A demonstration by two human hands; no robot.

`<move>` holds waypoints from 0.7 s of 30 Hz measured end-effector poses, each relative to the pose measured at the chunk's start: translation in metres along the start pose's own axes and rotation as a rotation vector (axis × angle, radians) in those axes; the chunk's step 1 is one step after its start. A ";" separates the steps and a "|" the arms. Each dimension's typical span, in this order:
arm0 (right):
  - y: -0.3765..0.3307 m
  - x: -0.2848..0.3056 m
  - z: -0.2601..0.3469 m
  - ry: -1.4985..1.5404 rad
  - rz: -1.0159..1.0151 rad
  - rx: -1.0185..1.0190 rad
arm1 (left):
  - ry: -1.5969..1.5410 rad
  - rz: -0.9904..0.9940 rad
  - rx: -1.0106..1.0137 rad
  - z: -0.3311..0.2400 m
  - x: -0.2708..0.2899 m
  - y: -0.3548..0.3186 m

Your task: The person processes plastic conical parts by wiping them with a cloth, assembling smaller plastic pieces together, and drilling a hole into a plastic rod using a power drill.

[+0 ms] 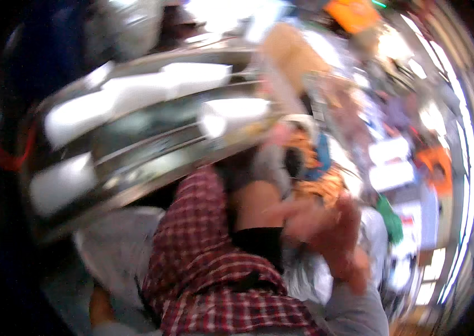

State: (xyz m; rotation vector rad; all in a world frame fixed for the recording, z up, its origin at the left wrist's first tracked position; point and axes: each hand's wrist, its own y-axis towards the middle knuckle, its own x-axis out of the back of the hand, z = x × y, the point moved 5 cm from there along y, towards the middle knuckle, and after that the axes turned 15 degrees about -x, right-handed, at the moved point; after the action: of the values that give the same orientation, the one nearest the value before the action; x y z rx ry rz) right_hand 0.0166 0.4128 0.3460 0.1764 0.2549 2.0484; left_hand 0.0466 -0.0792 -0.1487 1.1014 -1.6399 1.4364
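Observation:
The whole picture is smeared by motion. My right hand is raised beside my lap at the right, its fingers too blurred to read; I make out nothing in it. It is nearest to a bare knee and a black cloth edge. Red plaid cloth covers my lap. At the lower left, skin of my left hand or wrist shows above a grey sleeve. Its fingers are hidden, close to a pale, crumpled sheet or bag.
Ahead on the left stands a long metal-edged tray or rack with several white cylindrical pieces. Beyond my right hand lie orange-and-black items, a tan board, a green item and an orange item.

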 end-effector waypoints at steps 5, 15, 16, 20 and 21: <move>0.022 -0.030 0.030 0.141 0.071 0.238 | -0.374 -0.203 -0.116 -0.073 0.072 0.045; -0.013 -0.013 0.061 0.147 -0.171 0.508 | -0.631 -0.197 -0.404 -0.201 0.173 0.033; -0.018 -0.009 0.065 0.142 -0.203 0.532 | -0.639 -0.180 -0.432 -0.213 0.178 0.031; -0.033 0.011 0.085 0.123 -0.331 0.617 | -0.685 -0.150 -0.475 -0.256 0.201 0.015; -0.035 0.019 0.090 0.128 -0.358 0.637 | -0.694 -0.150 -0.476 -0.266 0.207 0.010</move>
State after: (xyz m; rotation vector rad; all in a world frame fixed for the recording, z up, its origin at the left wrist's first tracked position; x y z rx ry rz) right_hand 0.0584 0.4552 0.4242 0.3611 0.9481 1.5686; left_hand -0.0558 0.1515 0.0749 1.4754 -2.1540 0.5197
